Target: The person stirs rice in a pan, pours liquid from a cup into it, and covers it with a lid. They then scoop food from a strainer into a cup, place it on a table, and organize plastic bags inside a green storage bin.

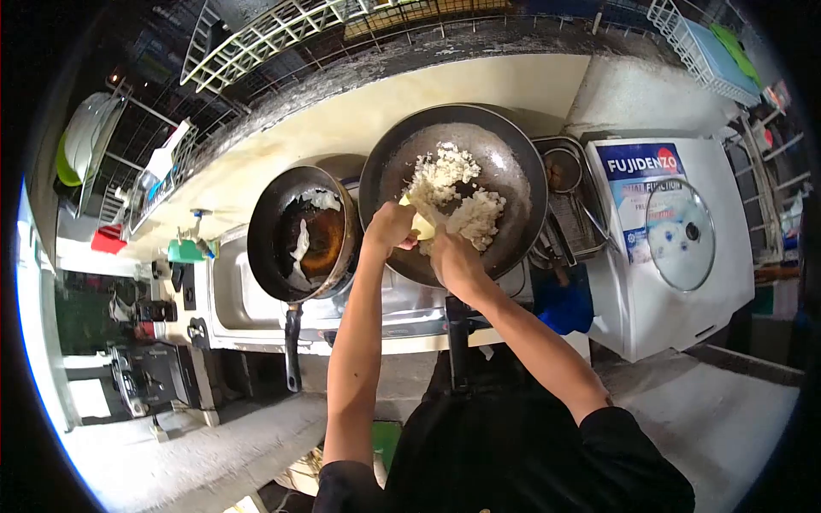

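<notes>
Both of my hands are over the large dark wok (396, 162), where white rice (445, 173) lies in clumps, with more of it heaped at the right. Fingers of my left hand (391, 227) are closed on a pale yellow dish (422, 226), which is partly covered by my hands. My right hand (457, 262) is wrapped round a tan wooden spatula (425, 203), its blade tilted against the dish and touching the rice. The spatula's handle is hidden in my grip. The wok's own handle (458, 342) points toward my body.
Left of the wok stands a smaller frying pan (320, 248) with brown oil and white scraps, its handle jutting forward. A steel sink (235, 286) lies beyond it. At right are a strainer (562, 171) on a tray and a glass lid (680, 235) on a white appliance (727, 222).
</notes>
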A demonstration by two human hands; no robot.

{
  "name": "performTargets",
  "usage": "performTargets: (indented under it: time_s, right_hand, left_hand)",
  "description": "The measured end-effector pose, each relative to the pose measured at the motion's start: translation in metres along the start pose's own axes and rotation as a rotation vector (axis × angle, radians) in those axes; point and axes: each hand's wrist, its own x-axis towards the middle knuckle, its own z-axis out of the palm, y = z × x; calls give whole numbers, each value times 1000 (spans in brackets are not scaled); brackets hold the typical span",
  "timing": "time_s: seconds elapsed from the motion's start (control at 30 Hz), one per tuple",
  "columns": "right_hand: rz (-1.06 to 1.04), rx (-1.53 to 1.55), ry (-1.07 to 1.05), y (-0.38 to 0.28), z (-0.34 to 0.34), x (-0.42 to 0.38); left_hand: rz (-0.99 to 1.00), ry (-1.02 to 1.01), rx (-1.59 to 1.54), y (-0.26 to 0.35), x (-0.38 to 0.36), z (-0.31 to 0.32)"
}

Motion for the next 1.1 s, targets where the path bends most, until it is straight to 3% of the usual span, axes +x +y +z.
performTargets:
  time_s: [0.07,0.13,0.2,0.23,0.27,0.3,0.33,0.37,0.4,0.47,0.5,0.53,0.63,0.7,0.73,0.8,0.83,0.87,0.93,0.97,1.1]
  right_hand:
    - [-3,-34,28,-2,6,1]
    - [-6,-72,54,-1,5,0]
    - [-133,-131,-10,3,-6,0]
    - [-112,-73,66,-4,-24,4]
    - [185,-105,-166,1,-36,18]
    - [192,-191,-121,-2,-54,27]
    - [96,-178,90,15,-56,38]
    - [206,-281,81,18,-65,54]
    - [146,-276,156,35,-60,66]
    - [205,-226,-6,31,-51,74]
    - [218,-167,-83,13,-45,66]
    - [231,-108,-160,-7,-35,50]
    - [31,-242,-60,-16,-6,17]
    - [61,-250,-25,-9,-6,11]
    - [82,-255,-3,-20,-16,8]
    - [178,-162,-62,-22,-39,7]
    - [116,-105,128,-12,-50,5]
    - [50,-46,317,-1,-60,3]
    - [575,1090,70,-10,-110,-5]
    - [566,1262,30,-4,-114,-11]
    - [662,1343,-178,-5,-106,-22]
  left_hand:
    - [30,20,-457,-7,-12,-4]
    - [83,13,-521,-10,-16,-3]
    - [1,41,-560,-8,-19,-1]
    - [20,70,-494,-9,-23,-1]
    - [34,59,-491,-9,-22,-4]
    - [22,86,-443,-12,-20,-6]
    - [8,113,-395,-17,-18,-5]
    - [49,151,-320,-22,-11,-4]
    - [60,148,-319,-29,-1,-1]
    - [448,289,347,-39,17,6]
    - [309,379,163,-27,11,14]
    - [566,553,388,-46,25,23]
    - [616,554,478,-29,10,21]
    - [118,325,-57,-15,-5,15]
    - [125,320,-49,-10,-16,12]
    - [171,256,-475,-2,-39,10]
    - [211,249,-704,0,-46,14]
    - [221,250,-702,-3,-51,17]
    - [356,167,-985,-11,-57,23]
    - [340,141,-1127,-4,-68,24]
    - [396,120,-1189,-1,-69,32]
